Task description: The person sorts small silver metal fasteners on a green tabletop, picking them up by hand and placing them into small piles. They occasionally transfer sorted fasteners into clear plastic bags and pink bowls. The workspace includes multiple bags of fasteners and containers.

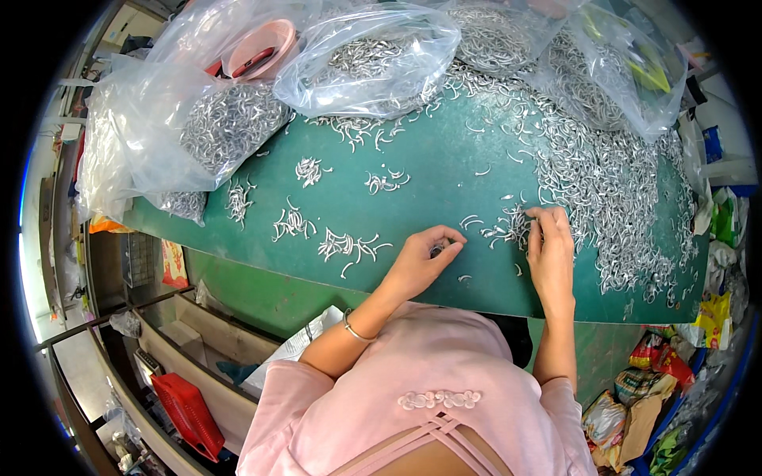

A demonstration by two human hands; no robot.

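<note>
My left hand (425, 259) is curled just above the green table, with thumb and fingertips nearly meeting. A few small silver curved metal pieces (436, 251) show inside its curl. To the right, my right hand (551, 244) bends its fingers down onto a small pile of the same curved pieces (514, 225). Its fingertips are drawn together at the pile's edge, and what they pinch is too small to make out. Left of my hands lie several separate little heaps, such as a curved-piece heap (343, 246) near the table's front edge.
A broad spread of curved pieces (615, 198) covers the right of the green table (444, 170). Clear plastic bags of pieces (367, 59) line the back, beside a pink bowl (266, 40). A red basket (188, 412) sits lower left; colourful packets (607, 416) lie lower right.
</note>
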